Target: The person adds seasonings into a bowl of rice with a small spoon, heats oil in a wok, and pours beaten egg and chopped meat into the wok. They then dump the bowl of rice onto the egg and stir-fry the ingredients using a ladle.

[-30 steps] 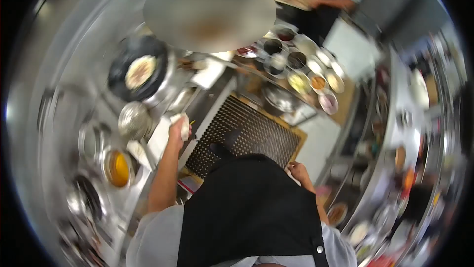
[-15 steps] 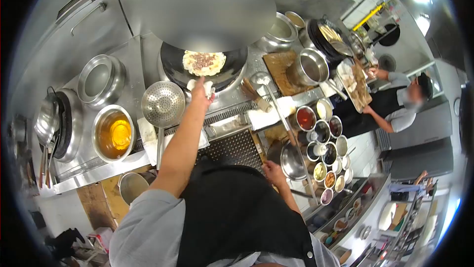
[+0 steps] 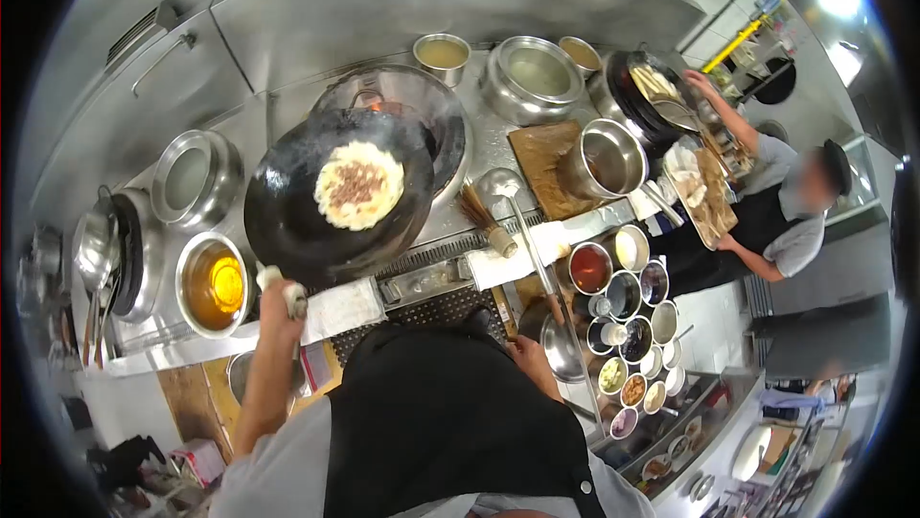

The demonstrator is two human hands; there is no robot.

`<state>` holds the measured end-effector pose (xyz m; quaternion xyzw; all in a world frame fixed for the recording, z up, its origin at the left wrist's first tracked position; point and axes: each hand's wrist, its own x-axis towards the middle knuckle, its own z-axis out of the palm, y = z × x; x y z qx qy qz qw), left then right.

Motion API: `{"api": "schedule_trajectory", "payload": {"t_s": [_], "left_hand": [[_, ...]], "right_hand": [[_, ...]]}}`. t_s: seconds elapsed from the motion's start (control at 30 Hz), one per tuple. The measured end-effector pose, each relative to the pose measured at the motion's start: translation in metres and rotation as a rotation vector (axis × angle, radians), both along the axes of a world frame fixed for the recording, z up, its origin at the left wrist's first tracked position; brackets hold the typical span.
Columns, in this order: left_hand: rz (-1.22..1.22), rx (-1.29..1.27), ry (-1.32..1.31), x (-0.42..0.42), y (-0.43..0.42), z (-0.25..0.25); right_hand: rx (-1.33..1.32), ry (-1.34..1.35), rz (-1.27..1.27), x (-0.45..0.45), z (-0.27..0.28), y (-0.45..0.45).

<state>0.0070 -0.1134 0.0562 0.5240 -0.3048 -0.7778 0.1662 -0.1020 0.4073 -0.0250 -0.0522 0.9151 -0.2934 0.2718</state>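
My left hand [image 3: 278, 307] is closed around a white cloth [image 3: 295, 299] at the near edge of a black wok [image 3: 287, 230]; the grip point itself is partly hidden. The wok is lifted off the burner [image 3: 448, 139] and tilted toward me. In it lies a round, pale-yellow egg-like pancake [image 3: 331, 187] with brown minced bits in its middle. My right hand [image 3: 530, 360] is low at the front, fingers curled, beside a steel bowl [image 3: 563, 347]; whatever it grips is hidden. A ladle [image 3: 501, 183] lies with its long handle pointing toward that bowl.
A steel bowl of amber oil [image 3: 196, 302] stands left of the wok. Several seasoning pots [image 3: 590, 269] crowd the right side. A bamboo brush [image 3: 487, 221] lies by a folded towel [image 3: 522, 252]. To the right, a co-worker [image 3: 767, 202] holds a tray [image 3: 704, 211].
My left hand has drawn the wok off the burner, toward me and left, exposing the burner's flame. The skimmer is out of sight. The co-worker's far hand has reached toward the back pan.
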Motion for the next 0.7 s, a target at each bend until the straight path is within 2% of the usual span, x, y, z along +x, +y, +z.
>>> {"api": "schedule_trajectory", "payload": {"t_s": [0.07, 0.13, 0.2, 0.23, 0.27, 0.33, 0.4, 0.47, 0.53, 0.6, 0.63, 0.67, 0.7], "left_hand": [[-0.1, -0.104, 0.068, -0.028, -0.014, 0.003], [-0.13, -0.17, -0.027, -0.071, 0.008, 0.035], [-0.156, -0.228, 0.021, -0.103, 0.029, 0.017], [-0.165, -0.22, -0.01, -0.115, 0.05, 0.032], [-0.143, -0.167, -0.032, -0.119, 0.059, 0.015], [-0.019, -0.128, 0.146, -0.104, 0.079, -0.042], [0.152, -0.017, 0.211, -0.081, 0.111, -0.053], [0.126, 0.165, 0.292, -0.055, 0.133, -0.02], [0.162, 0.255, 0.189, -0.053, 0.137, 0.002], [0.153, 0.189, 0.273, -0.079, 0.131, 0.01], [0.1, 0.121, 0.213, -0.099, 0.127, 0.011], [0.041, 0.111, 0.26, -0.119, 0.125, 0.009], [0.031, 0.052, 0.236, -0.141, 0.126, -0.006]], "right_hand": [[-0.014, -0.003, 0.064, -0.016, -0.001, -0.002], [-0.07, 0.04, 0.136, -0.038, -0.008, -0.001], [-0.114, 0.098, 0.169, -0.061, -0.007, -0.005], [-0.122, 0.1, 0.187, -0.074, 0.0, -0.006], [-0.129, 0.103, 0.201, -0.087, 0.004, -0.006], [-0.162, 0.187, 0.24, -0.11, 0.01, -0.003], [-0.159, 0.249, 0.231, -0.131, 0.029, 0.006], [-0.199, 0.318, 0.176, -0.152, 0.015, 0.022], [-0.184, 0.422, 0.126, -0.162, 0.016, 0.026], [-0.088, 0.533, 0.163, -0.167, 0.001, 0.033], [-0.044, 0.585, 0.183, -0.168, -0.006, 0.031], [-0.001, 0.642, 0.199, -0.169, -0.016, 0.031], [0.058, 0.467, 0.195, -0.169, -0.029, 0.034]]}}
